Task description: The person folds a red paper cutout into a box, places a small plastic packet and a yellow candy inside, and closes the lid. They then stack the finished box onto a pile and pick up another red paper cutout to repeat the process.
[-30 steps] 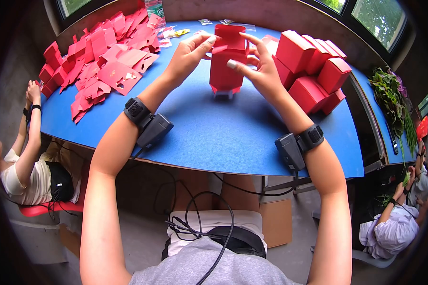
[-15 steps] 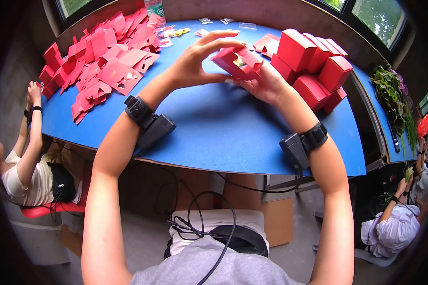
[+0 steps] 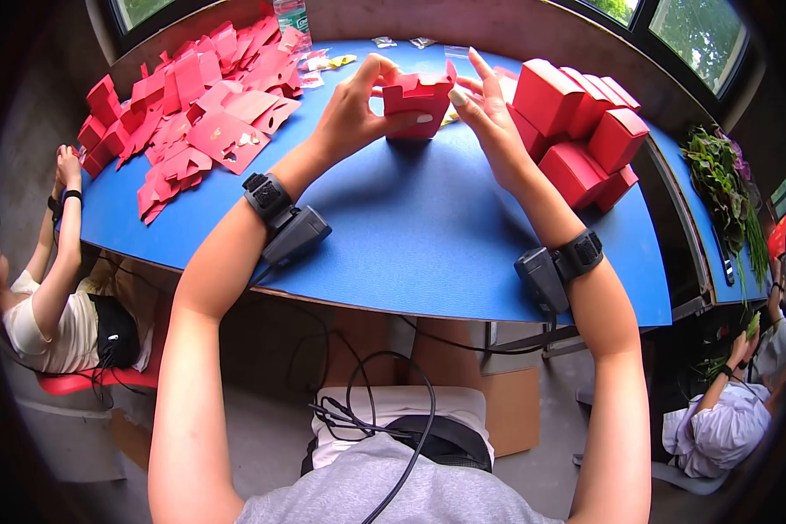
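A small red paper box [image 3: 412, 106] stands upright at the middle of the blue table, its top flaps raised. My left hand [image 3: 355, 109] is closed around the box's left side, with the thumb across its front. On the other side, my right hand [image 3: 489, 115] has its fingers apart and stretched upward, close to the box's right edge. Whether its fingertips touch the raised flap I cannot tell. Folded red boxes [image 3: 576, 140] are stacked just right of my right hand.
Flat and part-folded red cartons [image 3: 227, 131] heap on the left. A water bottle [image 3: 293, 24] and small packets [image 3: 330, 62] lie behind. A co-worker's hands [image 3: 68, 166] are at the left edge. Another person [image 3: 716, 419] sits right, by leafy greens [image 3: 725, 192] on a second table [image 3: 686, 175].
The box has come down from a tilted hold and turned upright, its flaps now on top. My right hand has let go and opened beside it, while my left thumb has moved across its front.
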Available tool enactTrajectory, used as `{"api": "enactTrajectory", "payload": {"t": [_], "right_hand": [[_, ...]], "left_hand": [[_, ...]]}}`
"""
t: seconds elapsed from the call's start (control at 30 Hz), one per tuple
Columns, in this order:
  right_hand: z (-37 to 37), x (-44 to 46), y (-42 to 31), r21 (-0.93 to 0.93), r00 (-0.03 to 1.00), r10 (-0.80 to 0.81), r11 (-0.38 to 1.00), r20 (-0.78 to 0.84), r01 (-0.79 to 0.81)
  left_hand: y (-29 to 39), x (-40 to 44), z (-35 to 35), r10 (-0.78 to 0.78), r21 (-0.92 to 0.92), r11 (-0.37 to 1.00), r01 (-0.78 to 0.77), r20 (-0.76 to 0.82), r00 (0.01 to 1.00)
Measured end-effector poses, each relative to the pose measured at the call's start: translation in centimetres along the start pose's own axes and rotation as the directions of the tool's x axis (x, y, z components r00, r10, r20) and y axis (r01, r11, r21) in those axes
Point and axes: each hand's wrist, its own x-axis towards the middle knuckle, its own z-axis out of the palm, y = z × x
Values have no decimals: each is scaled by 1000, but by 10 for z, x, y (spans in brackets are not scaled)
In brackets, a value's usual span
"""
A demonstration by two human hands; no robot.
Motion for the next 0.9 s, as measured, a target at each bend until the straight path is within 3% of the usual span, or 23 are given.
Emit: {"api": "enactTrajectory", "payload": {"t": [0.07,0.23,0.33,0.47,0.6,0.77,0.8,0.83,0.9], "right_hand": [[3,-2,-4,20,995,-100,995,-11,101],[-5,4,-4,40,981,-178,983,-72,181],[-16,6,-4,-96,975,-160,980,151,176],[-17,2,-19,-317,947,-228,902,227,294],[-17,6,-10,-120,966,-232,962,112,245],[-11,1,-3,-92,990,-132,986,51,136],[-9,0,-2,-83,992,-114,990,52,118],[-8,0,-1,-75,994,-96,992,55,100],[-6,0,4,-72,995,-82,994,63,87]], "left_hand": [[0,1,-2,23,24,999,-23,17,1000],[-1,1,-1,88,44,995,-90,43,995],[-1,1,1,108,9,994,-108,33,994],[1,2,2,172,-9,985,-172,79,982],[12,5,-4,149,-1,989,-150,140,979],[12,4,1,171,-99,983,-152,227,959],[14,1,3,-33,-264,958,112,286,958],[14,-2,4,-218,-397,840,369,375,901],[9,-6,13,-197,-399,854,334,346,917]]}}
